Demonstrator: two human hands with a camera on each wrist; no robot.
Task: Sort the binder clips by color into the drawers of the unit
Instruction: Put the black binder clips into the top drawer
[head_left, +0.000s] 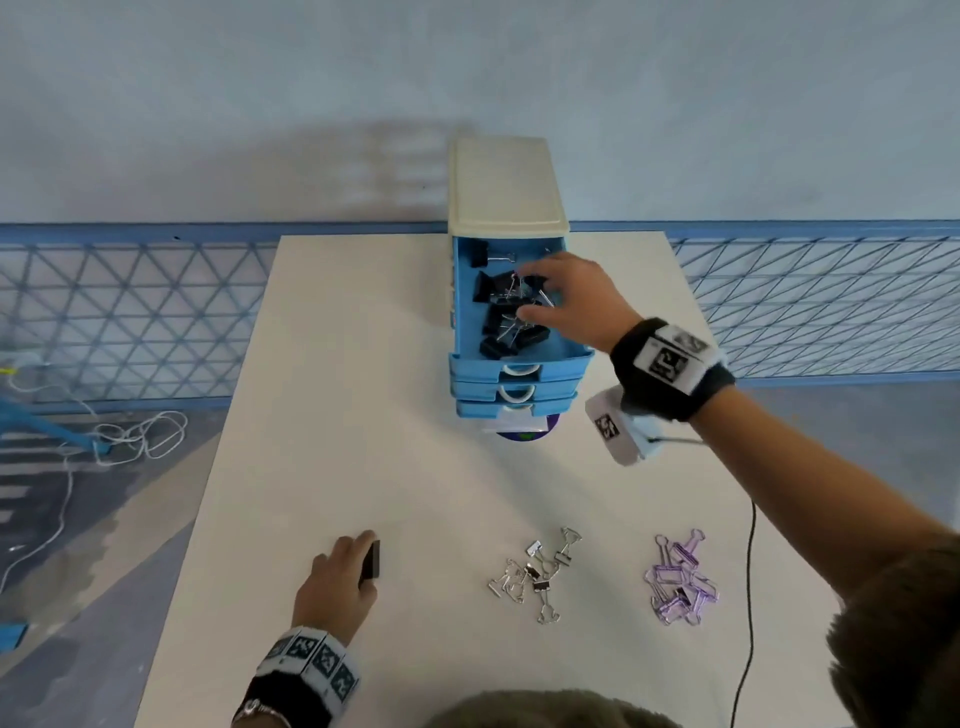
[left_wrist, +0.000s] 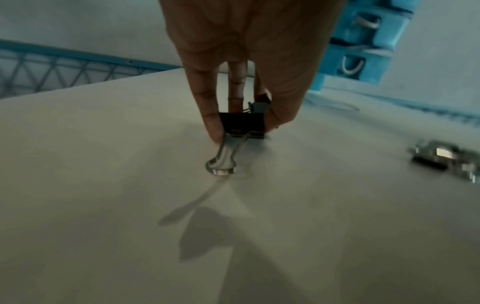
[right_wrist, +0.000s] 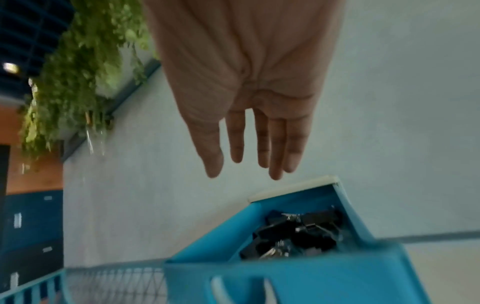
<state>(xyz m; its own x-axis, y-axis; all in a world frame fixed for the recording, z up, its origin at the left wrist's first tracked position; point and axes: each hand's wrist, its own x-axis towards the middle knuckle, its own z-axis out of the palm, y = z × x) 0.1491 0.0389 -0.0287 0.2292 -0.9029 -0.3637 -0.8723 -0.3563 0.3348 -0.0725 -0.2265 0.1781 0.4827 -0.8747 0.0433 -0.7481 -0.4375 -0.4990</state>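
A cream-topped drawer unit (head_left: 506, 182) stands at the table's far edge, its blue top drawer (head_left: 519, 358) pulled out and holding several black binder clips (head_left: 501, 306). My right hand (head_left: 558, 299) hovers over that drawer, fingers straight and empty (right_wrist: 259, 156). Near the front left, my left hand (head_left: 337, 577) pinches a black binder clip (head_left: 370, 560) between thumb and fingers on the table; its silver handle (left_wrist: 224, 156) touches the surface. A pile of silver clips (head_left: 535, 577) and a pile of purple clips (head_left: 680, 579) lie at the front right.
Two lower drawers (head_left: 517, 387) of the unit are shut. A black cable (head_left: 750, 571) runs down the table's right side. A blue mesh railing (head_left: 130, 312) lines the far edge, with white cord (head_left: 140, 436) on the floor at left.
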